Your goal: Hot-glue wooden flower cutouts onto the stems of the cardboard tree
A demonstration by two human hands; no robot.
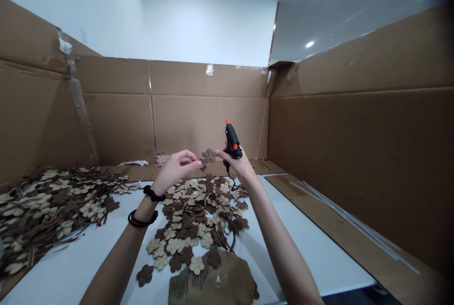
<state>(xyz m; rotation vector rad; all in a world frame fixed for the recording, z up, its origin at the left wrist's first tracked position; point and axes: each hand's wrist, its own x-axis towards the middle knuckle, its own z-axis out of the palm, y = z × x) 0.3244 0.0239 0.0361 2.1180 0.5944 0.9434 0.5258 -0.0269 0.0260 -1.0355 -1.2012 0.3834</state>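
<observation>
Nearest, a worn brown sheet (237,283) is partly overlapped by loose flower cutouts (196,265). Above the pile, a small brown piece (203,166) is pinched in the closed fingertips of the left hand (177,169). A five-petalled brown flower (209,155) is held at its edge by the right hand (243,167), where the glue gun (231,138) is also gripped. Edges are best pinched lightly, with the nozzle (227,122) pointed away. Behind stands a cardboard wall (209,116).
</observation>
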